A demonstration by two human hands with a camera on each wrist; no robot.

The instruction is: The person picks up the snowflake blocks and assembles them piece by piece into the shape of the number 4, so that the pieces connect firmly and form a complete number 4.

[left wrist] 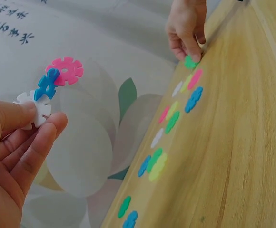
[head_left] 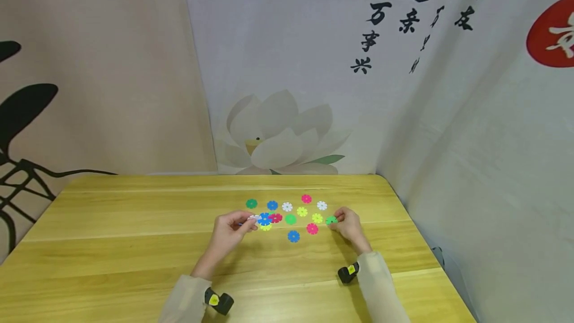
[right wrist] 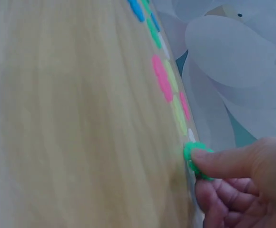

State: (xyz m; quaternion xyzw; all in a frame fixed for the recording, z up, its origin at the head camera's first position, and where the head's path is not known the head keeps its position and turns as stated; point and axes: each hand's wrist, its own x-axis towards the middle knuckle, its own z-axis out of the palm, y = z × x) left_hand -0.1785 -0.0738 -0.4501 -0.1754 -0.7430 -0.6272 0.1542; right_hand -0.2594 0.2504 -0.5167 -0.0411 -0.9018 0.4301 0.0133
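Observation:
My left hand pinches a white notched plastic disc between thumb and fingers, held above the table. Slotted into it is a blue disc, and a pink disc is joined to the blue one, so they form a short chain. On the right, my other hand grips a green notched disc by its edge, thumb on its face, at the right end of the scattered discs. Whether this green disc still touches the tabletop, I cannot tell.
Several loose discs lie flat on the wooden table between the hands, among them a blue disc, a pink disc and a white disc. A printed curtain hangs behind the table's far edge.

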